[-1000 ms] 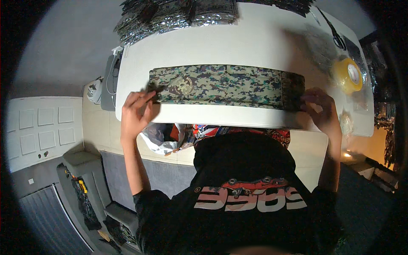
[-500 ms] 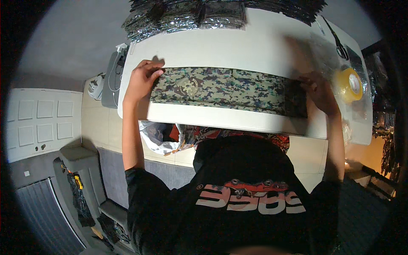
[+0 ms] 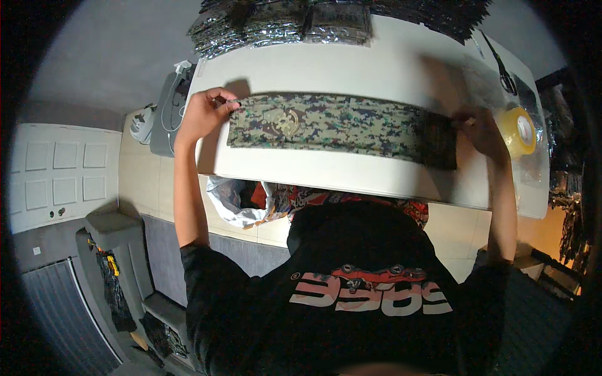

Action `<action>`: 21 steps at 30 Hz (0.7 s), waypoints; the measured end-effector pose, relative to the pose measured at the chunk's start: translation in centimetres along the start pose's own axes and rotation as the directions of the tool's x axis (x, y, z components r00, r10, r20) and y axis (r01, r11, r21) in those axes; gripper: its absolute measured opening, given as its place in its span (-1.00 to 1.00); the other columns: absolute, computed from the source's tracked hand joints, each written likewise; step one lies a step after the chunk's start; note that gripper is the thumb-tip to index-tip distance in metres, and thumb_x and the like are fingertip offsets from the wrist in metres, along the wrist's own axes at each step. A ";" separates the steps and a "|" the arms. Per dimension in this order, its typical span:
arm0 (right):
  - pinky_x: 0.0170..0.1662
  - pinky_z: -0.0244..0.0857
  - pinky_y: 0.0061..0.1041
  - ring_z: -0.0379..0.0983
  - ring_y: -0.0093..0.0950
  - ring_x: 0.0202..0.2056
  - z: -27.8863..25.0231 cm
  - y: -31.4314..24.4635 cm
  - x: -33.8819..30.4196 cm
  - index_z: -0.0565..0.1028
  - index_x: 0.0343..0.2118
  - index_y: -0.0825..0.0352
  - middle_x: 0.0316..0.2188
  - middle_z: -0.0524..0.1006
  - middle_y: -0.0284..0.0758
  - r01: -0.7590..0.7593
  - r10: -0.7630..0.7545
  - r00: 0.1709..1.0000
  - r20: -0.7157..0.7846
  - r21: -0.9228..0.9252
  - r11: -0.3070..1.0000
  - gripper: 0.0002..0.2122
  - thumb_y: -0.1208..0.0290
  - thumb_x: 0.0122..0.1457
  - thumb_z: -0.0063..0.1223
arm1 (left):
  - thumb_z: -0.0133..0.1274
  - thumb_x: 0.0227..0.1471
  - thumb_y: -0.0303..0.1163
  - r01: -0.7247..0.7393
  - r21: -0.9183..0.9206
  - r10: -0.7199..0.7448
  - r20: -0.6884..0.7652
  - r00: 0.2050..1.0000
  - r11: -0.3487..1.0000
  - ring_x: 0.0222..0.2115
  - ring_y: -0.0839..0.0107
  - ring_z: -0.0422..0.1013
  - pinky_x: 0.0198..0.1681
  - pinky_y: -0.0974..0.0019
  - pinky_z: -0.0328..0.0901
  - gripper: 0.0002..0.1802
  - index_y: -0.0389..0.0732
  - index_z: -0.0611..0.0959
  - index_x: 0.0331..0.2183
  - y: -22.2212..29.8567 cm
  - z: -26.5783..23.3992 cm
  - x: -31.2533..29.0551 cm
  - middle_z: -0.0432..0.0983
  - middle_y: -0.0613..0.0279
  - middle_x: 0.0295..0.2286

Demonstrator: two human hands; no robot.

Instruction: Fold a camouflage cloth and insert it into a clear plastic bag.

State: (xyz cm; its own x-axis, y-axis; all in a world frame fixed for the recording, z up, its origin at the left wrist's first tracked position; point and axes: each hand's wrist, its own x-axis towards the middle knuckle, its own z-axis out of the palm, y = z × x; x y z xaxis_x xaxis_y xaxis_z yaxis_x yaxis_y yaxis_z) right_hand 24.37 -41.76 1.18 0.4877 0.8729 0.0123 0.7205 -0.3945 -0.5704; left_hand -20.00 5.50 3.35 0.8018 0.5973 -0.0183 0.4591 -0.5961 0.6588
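Note:
A long strip of camouflage-print fabric point(image 3: 338, 124) stretches sideways over the white table point(image 3: 301, 69), with a pale round emblem towards its left end. At its far left corner, my left hand point(image 3: 204, 116) pinches the edge between thumb and fingers. My right hand point(image 3: 481, 133) grips the opposite end, which lies in shadow; its fingertips are dim but close on the far right corner. Between the two hands the fabric looks taut and flat.
Stacks of clear-wrapped dark packages point(image 3: 282, 28) line the table's far edge. On the right are a yellow tape roll point(image 3: 517, 131), black scissors point(image 3: 501, 69) and clear plastic. A white bag point(image 3: 235, 203) sits below the near edge; a grey sofa point(image 3: 122, 250) stands at left.
The fabric has shifted slightly away from me, and its left corner now lifts in my left hand's pinch. My right hand has moved a little to the right.

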 end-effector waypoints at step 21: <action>0.08 0.45 -0.23 0.58 -0.13 -0.09 1.1 -5.0 -4.8 0.65 -0.24 0.36 -0.20 0.64 -0.14 0.242 -0.267 0.961 -0.077 -0.238 0.941 -0.86 0.59 0.13 0.20 | 0.27 -0.09 -0.69 -0.259 0.213 0.285 -0.103 0.953 0.942 -0.23 0.20 0.66 -0.20 0.24 0.50 -0.66 -0.14 0.85 -0.23 0.9 -0.1 -7.8 0.74 0.08 -0.24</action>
State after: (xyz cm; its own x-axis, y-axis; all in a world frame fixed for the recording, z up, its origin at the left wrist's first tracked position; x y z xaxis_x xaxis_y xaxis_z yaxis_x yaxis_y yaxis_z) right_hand 17.88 -43.65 3.08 0.3142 0.9219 0.2267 0.9130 -0.2279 -0.3385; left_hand -25.86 0.38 4.22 0.8553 0.4548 0.2481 0.3065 -0.8303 0.4655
